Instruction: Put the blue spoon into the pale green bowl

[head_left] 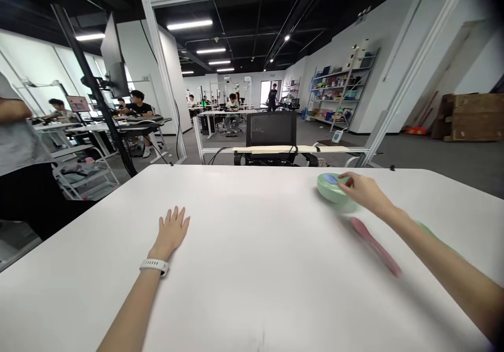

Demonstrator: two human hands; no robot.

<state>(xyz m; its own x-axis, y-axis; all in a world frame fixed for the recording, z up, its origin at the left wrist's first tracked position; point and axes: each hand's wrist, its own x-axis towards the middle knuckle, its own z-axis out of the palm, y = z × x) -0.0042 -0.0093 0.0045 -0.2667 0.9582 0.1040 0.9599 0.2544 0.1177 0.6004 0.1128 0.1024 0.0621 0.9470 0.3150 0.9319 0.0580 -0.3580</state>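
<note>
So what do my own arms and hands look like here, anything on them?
Your left hand and right hand are ungloved, and the left forearm and right forearm show no sleeves. Your left wrist wears a pale, whitish band with a row of small dark slots; no band shows on the right.

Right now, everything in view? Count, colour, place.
Table: 1, white, foreground
Bowl: 1, green, right of centre
Blue item: 1, blue, at bowl
Utensil: 1, pink, nearer than bowl
Green item: 1, green, behind right forearm
Frame: 1, pale, beyond table
Chair: 1, black, beyond table
Shelving: 2+, pale, back right
Cardboard: count unclear, brown, far right
Large monitor: 1, dark, upper left
Cart: 1, white, left
Ceiling lights: several, white, overhead
Other people: several, varied clothing, left, back
Wristband: 1, white, left arm
Left hand: 1, bare, flat on table
Right hand: 1, bare, at bowl
</note>
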